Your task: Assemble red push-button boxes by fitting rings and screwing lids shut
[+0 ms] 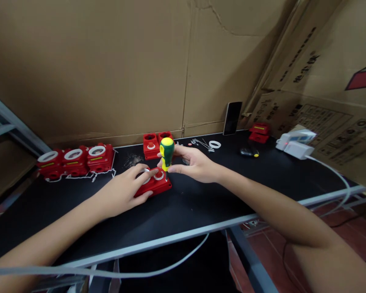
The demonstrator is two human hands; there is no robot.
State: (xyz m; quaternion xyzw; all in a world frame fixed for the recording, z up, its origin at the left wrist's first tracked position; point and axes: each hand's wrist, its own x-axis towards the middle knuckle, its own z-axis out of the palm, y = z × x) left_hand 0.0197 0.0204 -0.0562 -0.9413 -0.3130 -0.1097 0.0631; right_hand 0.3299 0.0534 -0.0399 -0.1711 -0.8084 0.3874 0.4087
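Note:
A red housing plate (158, 186) with white rings lies on the black table, in front of me. My left hand (125, 189) rests over its left part, fingers and thumb closed on its edges. In my right hand (195, 162) is a green and yellow screwdriver (167, 152), held upright by the handle. Its tip points down at the right end of the plate, by a corner; whether it sits in a screw is too small to tell.
Red housings with white rings (75, 160) stand at the left, more red parts (151, 145) behind. Screws, a white ring (215, 145), a phone (232, 118), a black tool (249, 151) and white adapters (295, 148) are further right. A cable crosses the front.

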